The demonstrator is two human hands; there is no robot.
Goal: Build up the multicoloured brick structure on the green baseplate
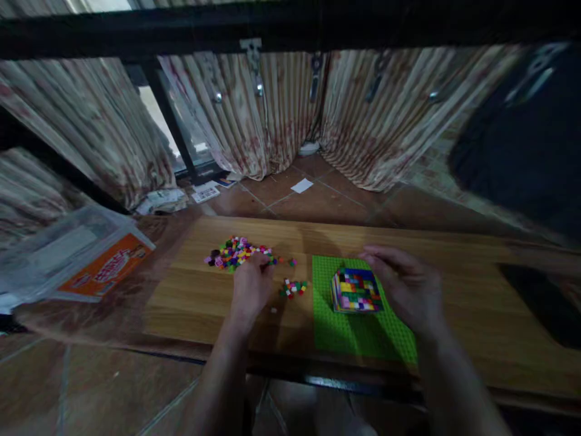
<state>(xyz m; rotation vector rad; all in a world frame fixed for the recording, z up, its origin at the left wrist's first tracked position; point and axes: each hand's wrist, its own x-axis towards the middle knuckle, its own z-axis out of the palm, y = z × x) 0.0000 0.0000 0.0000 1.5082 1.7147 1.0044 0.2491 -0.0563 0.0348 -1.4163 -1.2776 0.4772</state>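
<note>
A multicoloured block built of small toy bricks [358,292] stands on a green baseplate [336,336]. Just right of it is my right hand [408,284], its thumb and forefinger brought together above the baseplate's far edge; whatever lies between them is too small to make out. My left hand [253,281] is at the near right side of a heap of loose bricks [236,251], fingers curled in and closed, their tips partly hidden. Between the left hand and the baseplate lies a smaller cluster of bricks [294,287].
A clear plastic box with an orange label [106,266] stands left of the wooden table [190,303]. On the table's right lies a dark flat object [540,297]. Papers [302,186] lie on the tiled floor beyond, before striped curtains [285,109]. A dark bar crosses the top.
</note>
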